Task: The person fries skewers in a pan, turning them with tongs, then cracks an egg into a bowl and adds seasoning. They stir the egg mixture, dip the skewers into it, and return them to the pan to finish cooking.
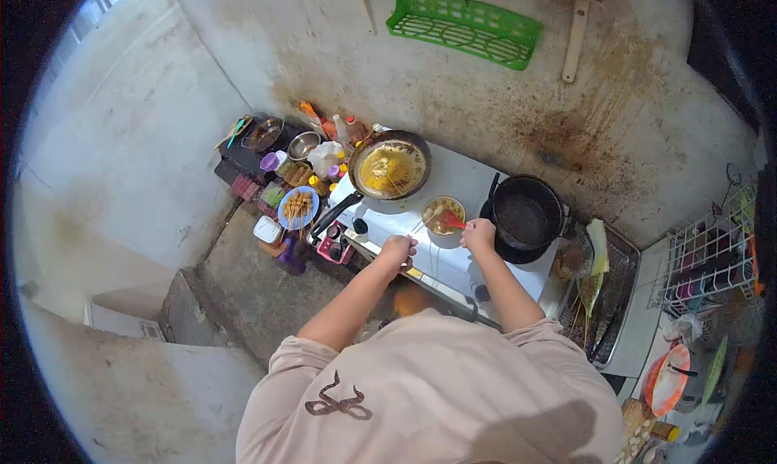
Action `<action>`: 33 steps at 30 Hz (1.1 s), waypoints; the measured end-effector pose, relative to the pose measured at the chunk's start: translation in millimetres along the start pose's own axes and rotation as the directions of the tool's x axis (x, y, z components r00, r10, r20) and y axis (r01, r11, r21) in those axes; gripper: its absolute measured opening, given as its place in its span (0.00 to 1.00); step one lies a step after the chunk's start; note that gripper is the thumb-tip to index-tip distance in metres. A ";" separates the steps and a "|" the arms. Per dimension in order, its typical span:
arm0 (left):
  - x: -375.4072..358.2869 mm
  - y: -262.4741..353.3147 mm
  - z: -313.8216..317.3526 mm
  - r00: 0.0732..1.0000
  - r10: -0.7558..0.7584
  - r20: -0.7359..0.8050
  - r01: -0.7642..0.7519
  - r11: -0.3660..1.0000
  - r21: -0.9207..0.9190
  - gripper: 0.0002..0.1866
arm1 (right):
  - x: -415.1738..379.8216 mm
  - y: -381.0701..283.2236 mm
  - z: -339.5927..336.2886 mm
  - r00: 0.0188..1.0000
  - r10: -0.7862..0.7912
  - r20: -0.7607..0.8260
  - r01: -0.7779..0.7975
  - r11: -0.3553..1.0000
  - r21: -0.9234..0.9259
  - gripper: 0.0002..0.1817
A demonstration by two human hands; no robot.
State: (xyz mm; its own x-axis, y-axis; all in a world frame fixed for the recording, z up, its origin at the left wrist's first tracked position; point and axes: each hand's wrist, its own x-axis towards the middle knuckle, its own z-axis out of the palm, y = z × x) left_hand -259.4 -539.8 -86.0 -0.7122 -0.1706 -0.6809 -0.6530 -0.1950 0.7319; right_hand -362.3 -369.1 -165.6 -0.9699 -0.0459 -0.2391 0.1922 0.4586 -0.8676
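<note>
My left hand (396,253) is closed around the end of a thin skewer (420,224) that reaches over a small patterned bowl (459,209) on the white stove top. From the other side, my right hand (478,235) grips a red spatula (452,219), its head over the same bowl and close to the skewer's food end. Pale food shows inside the bowl; its kind is too small to tell. Behind the bowl, a frying pan (420,144) holds yellow oil with food and a stick in it. A black pot (528,213) stands beside my right hand.
Left of the stove, a blue-rimmed plate (285,219) bears several skewers among bottles, bags and containers. The frying pan's black handle (336,214) juts toward me. A metal tray (615,302) with a corn husk and a white wire rack (702,257) stand at the right.
</note>
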 end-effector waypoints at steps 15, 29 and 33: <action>23.7 -36.6 0.0 0.998 -0.001 0.064 0.000 1.000 0.007 0.10 | -33.1 -26.5 -22.4 0.851 -0.524 -0.027 0.471 0.786 -0.401 0.09; 44.8 -41.7 -17.3 0.896 0.437 0.076 -0.418 0.774 0.476 0.14 | -31.8 -18.4 -11.7 0.728 -0.620 0.291 0.584 0.338 -0.738 0.07; 32.2 -22.2 -27.1 0.826 0.550 0.122 -0.495 0.605 0.623 0.15 | -39.1 -22.3 -7.6 0.814 -0.530 0.236 0.516 0.475 -0.713 0.06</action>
State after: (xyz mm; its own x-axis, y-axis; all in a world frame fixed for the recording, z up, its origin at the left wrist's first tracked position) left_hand -260.9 -567.1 -125.0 -0.9790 -0.1303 -0.1566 -0.2031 0.5683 0.7973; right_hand -329.8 -370.8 -133.6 -0.8566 -0.4897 0.1627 -0.5154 0.8270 -0.2244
